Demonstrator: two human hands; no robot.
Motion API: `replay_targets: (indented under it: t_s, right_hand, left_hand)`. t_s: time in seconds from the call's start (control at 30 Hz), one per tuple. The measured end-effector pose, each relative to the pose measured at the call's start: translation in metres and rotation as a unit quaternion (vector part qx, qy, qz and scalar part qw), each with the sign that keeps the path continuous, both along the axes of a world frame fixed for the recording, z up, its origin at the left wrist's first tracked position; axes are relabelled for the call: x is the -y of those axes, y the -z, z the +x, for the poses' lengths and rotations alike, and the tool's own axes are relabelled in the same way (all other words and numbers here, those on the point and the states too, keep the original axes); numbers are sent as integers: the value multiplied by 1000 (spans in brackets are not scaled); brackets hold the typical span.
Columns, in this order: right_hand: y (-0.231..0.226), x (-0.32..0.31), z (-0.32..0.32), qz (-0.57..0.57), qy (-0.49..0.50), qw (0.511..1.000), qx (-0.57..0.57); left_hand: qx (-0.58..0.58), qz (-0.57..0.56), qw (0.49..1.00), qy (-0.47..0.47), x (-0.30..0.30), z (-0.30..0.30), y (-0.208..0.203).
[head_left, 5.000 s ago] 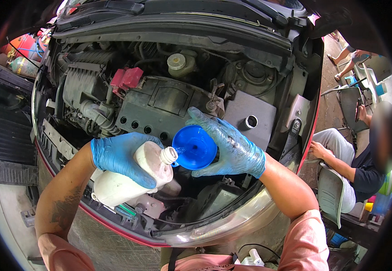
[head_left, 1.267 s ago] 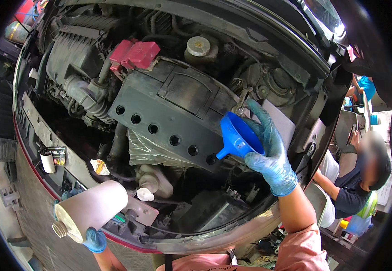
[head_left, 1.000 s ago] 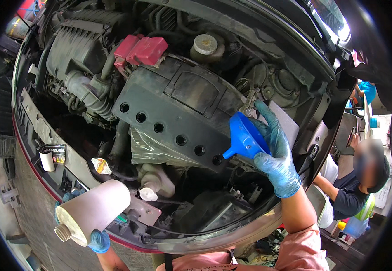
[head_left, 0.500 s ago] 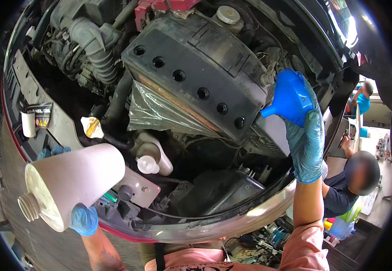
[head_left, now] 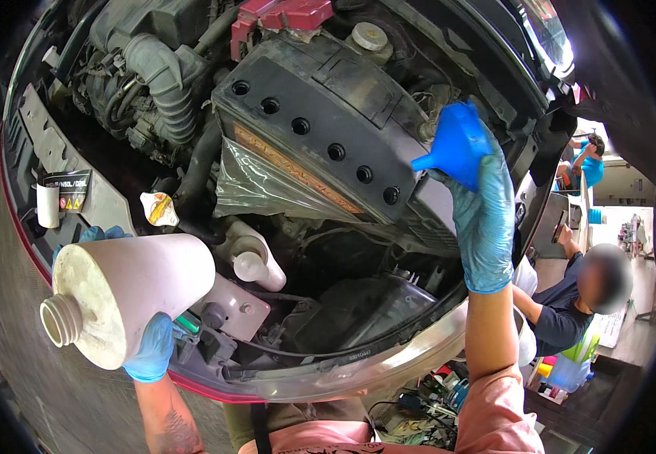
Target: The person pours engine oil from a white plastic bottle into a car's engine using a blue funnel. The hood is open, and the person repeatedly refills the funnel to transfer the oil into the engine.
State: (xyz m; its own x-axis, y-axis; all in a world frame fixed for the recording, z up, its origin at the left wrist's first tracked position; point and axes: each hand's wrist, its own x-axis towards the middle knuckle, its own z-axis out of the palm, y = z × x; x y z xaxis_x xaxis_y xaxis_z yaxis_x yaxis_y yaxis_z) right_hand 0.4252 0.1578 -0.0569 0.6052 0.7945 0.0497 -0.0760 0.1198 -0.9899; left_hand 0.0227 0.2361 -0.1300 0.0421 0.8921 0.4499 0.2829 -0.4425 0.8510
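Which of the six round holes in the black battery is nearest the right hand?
The rightmost hole, at the row's lower end; the other five lie farther from the right hand.

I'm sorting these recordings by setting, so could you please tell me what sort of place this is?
Most likely a car repair workshop, judging by the exposed car battery and corrugated air intake hose, and the blue funnel in the gloved right hand.
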Motion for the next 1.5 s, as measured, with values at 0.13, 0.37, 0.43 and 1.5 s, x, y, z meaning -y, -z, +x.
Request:
replay_targets:
  t_s: [0.13,0.37,0.43,1.5]
  right_hand:
    - [0,-5,-10,-7,-6,997,78]
    - [0,-9,-19,-76,-100,967,222]
    - [-1,-11,-17,-108,-124,935,313]
    - [7,-24,-11,41,-125,830,542]
  left_hand:
    - [-19,-9,999,24,2,5,2]
    - [2,24,999,38,-2,17,6]
    - [-8,9,1000,12,-9,13,0]
    - [-64,-647,522,552,-101,152,-117]
